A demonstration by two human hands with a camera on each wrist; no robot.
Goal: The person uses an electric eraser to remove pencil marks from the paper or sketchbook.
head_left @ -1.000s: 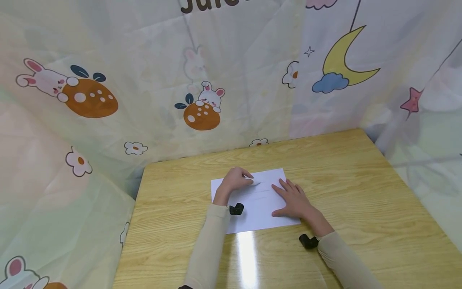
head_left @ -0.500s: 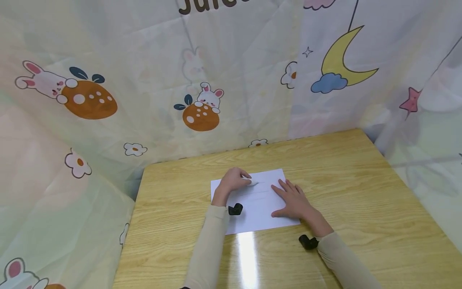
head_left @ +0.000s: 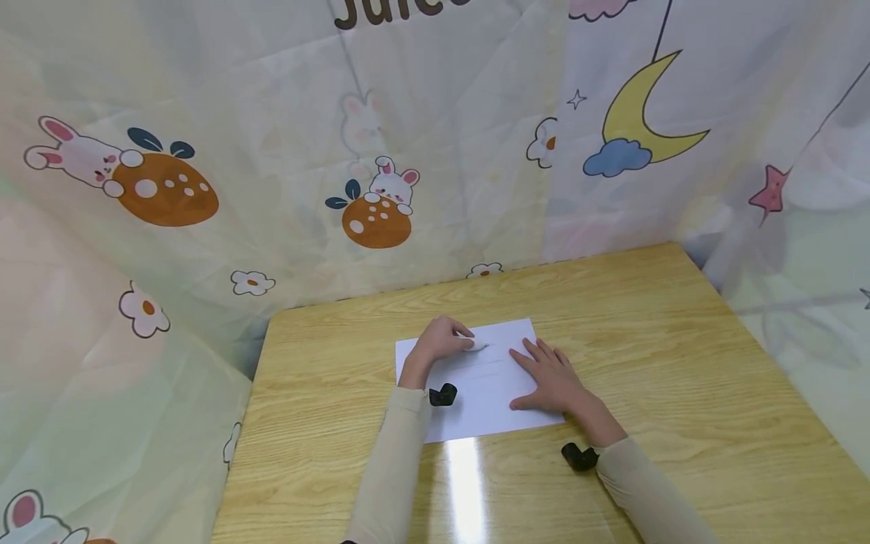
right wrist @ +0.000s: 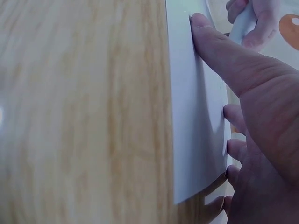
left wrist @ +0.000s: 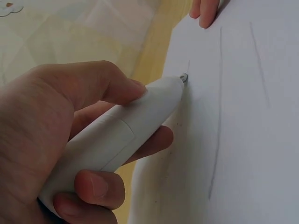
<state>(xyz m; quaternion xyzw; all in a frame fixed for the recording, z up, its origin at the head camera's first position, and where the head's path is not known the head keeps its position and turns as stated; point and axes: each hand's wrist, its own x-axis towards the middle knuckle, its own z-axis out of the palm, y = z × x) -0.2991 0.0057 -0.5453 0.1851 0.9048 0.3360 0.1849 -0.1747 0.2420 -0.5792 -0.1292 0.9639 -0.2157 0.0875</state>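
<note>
The left hand [left wrist: 51, 135] holds a white pen-shaped tool [left wrist: 117, 135] in a closed grip: thumb and fingers are curled round the barrel. The tool's tip rests on a white sheet of paper [head_left: 482, 385], near the sheet's far left corner. Faint pencil lines [left wrist: 217, 116] run across the sheet beside the tip. The right hand [head_left: 552, 378] lies flat on the sheet's right half, fingers straight and spread, holding nothing. The sheet lies flat on the wooden counter [head_left: 680, 363], near its middle. A printed curtain [head_left: 204, 189] with rabbits and a moon hangs behind the counter.
</note>
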